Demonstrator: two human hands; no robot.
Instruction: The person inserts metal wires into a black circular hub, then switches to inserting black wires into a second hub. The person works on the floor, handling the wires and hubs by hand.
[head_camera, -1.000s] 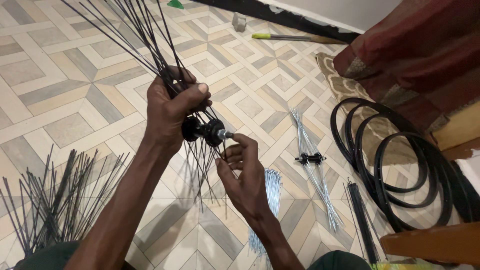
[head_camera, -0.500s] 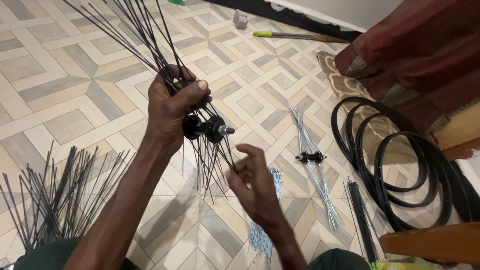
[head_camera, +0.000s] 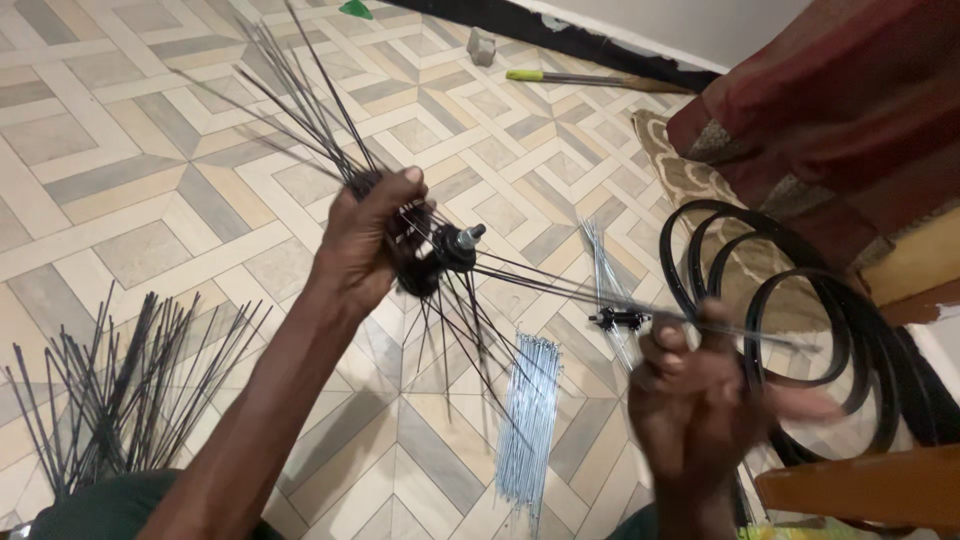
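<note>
Black hub (head_camera: 440, 255) stays clamped in left hand (head_camera: 372, 240); right hand (head_camera: 700, 385) has drawn a spoke (head_camera: 560, 290) sideways, pinched

Even, soft indoor light, moderately bright; no hard shadows on the beige and grey patterned tile floor (head_camera: 130, 200), only faint sheen. Right hand (head_camera: 700, 400) heavily motion-blurred, fingers smeared. Left hand (head_camera: 370, 245) fairly sharp. Thin black metal spokes (head_camera: 300, 90) slightly streaked. Bundle of silver spokes (head_camera: 528, 420) crisp. Wide-angle stretch toward corners. Mild compression softness overall.
</note>
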